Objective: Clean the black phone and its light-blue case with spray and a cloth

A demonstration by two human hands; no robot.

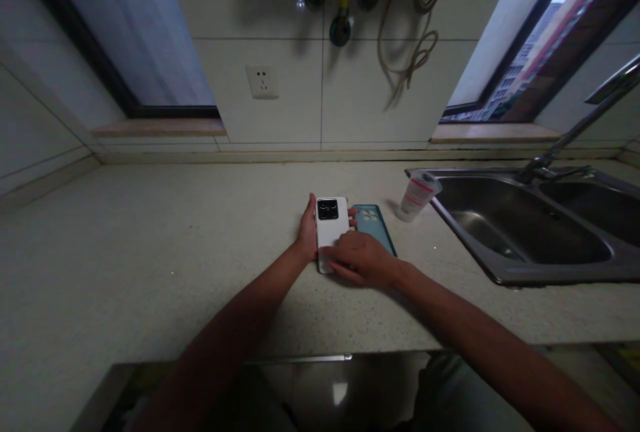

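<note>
A white phone (332, 227) lies back side up in my left hand (307, 235), with its dark square camera block at the far end. My left thumb runs along the phone's left edge, and the fingertips come round its right edge. My right hand (367, 260) is over the phone's near end, fingers bent and fingertips against the back. Whether those fingers pinch something small is hidden. Just right of the phone, a teal phone case (377, 224) with camera cutouts rests on the counter, partly covered by my right hand.
A clear plastic cup (417, 197) with pink print stands tilted beside the steel double sink (493, 279). The tap (565, 142) reaches over the sink. A socket (263, 81), pipe valves and a looped hose (410, 65) are on the wall behind the pale counter (125, 239).
</note>
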